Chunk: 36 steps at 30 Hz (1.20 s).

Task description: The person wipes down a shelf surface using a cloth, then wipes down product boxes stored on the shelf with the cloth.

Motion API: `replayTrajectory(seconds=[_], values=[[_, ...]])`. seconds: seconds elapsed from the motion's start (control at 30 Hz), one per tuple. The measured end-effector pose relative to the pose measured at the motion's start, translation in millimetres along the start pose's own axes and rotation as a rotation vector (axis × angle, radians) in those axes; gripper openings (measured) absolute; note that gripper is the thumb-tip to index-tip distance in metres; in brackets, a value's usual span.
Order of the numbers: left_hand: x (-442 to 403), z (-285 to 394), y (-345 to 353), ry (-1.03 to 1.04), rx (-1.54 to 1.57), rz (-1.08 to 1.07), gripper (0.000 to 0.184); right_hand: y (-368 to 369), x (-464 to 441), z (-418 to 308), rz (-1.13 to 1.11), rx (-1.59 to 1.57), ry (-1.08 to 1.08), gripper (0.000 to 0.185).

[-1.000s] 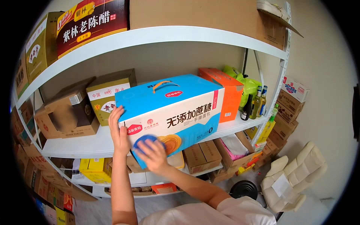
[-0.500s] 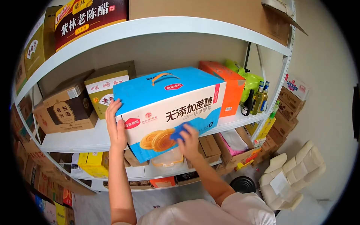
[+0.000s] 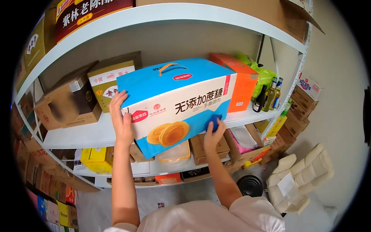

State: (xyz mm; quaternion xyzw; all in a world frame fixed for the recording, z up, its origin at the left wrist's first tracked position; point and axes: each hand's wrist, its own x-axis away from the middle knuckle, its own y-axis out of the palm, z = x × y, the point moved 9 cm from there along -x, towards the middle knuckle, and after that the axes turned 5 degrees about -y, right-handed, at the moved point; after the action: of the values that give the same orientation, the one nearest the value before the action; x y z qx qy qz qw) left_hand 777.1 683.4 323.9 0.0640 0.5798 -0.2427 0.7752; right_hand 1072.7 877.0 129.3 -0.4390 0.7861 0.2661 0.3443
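Note:
A large blue and white carton (image 3: 170,106) with an orange handle stands tilted at the front of the middle shelf (image 3: 92,132). My left hand (image 3: 121,121) grips its left edge, fingers on the top corner and thumb on the front face. Against the lower right of the front, beside the printed round breads, my right hand (image 3: 215,133) holds a blue cloth (image 3: 213,122). The fingers are bent around the cloth, and part of it is hidden.
Brown and gold cartons (image 3: 112,79) stand left on the shelf. An orange box (image 3: 241,87), green bag (image 3: 264,77) and bottles (image 3: 273,96) are at the right. Below are a plastic container (image 3: 176,152) and cartons. A cream chair (image 3: 301,178) stands lower right.
My right hand has moved with the blue cloth from the lower left of the carton's front to its lower right. My left hand keeps its hold on the left edge.

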Motion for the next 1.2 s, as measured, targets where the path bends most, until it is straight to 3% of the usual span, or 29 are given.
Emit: replayTrajectory(seconds=[0.3, 0.37, 0.5, 0.6, 0.67, 0.73, 0.83, 0.9, 0.93, 1.0, 1.1, 1.2], values=[[1.0, -1.4, -0.6, 0.012, -0.001, -0.009, 0.049, 56.1, 135.7, -121.7, -0.404, -0.266, -0.2, 0.03], [0.6, -1.5, -1.1, 0.019, 0.014, -0.014, 0.049, 61.8, 144.5, -165.7, -0.519, -0.27, -0.466, 0.025], [0.8, 2.1, -2.8, 0.018, 0.006, -0.034, 0.052, 64.9, 152.1, -181.0, -0.55, -0.256, -0.593, 0.023], [-0.8, 4.6, -5.6, 0.025, -0.043, -0.071, 0.055, 56.8, 136.7, -177.7, -0.57, -0.224, -0.84, 0.018], [-2.4, 6.0, -5.9, 0.018, -0.088, -0.106, 0.056, 64.2, 103.2, -121.3, -0.618, -0.167, -0.553, 0.024], [-2.8, 5.3, -7.1, 0.024, -0.097, -0.104, 0.056, 34.9, 52.3, -82.6, -0.261, 0.09, -0.555, 0.032], [-3.7, 6.6, -8.3, 0.031, -0.124, -0.107, 0.055, 0.4, -23.2, -10.5, -0.045, 0.045, -0.137, 0.03], [-4.3, 8.0, -9.2, 0.037, -0.138, -0.104, 0.054, -17.4, -54.1, 13.1, 0.065, 0.065, -0.138, 0.028], [-5.2, 7.6, -9.4, 0.04, -0.153, -0.101, 0.053, -20.8, -64.1, 23.2, 0.068, 0.061, -0.145, 0.028], [-7.1, 7.3, -10.5, 0.046, -0.17, -0.093, 0.052, -6.6, -76.2, 71.5, -0.078, -0.223, 0.19, 0.025], [-7.2, 2.0, -9.5, 0.02, -0.161, -0.106, 0.049, -5.0, -78.3, 95.4, -0.153, -0.242, 0.196, 0.024], [-3.8, -28.0, -16.0, -0.147, -0.046, -0.003, 0.047, -22.7, -66.4, 61.0, -0.178, -0.141, 0.155, 0.025]])
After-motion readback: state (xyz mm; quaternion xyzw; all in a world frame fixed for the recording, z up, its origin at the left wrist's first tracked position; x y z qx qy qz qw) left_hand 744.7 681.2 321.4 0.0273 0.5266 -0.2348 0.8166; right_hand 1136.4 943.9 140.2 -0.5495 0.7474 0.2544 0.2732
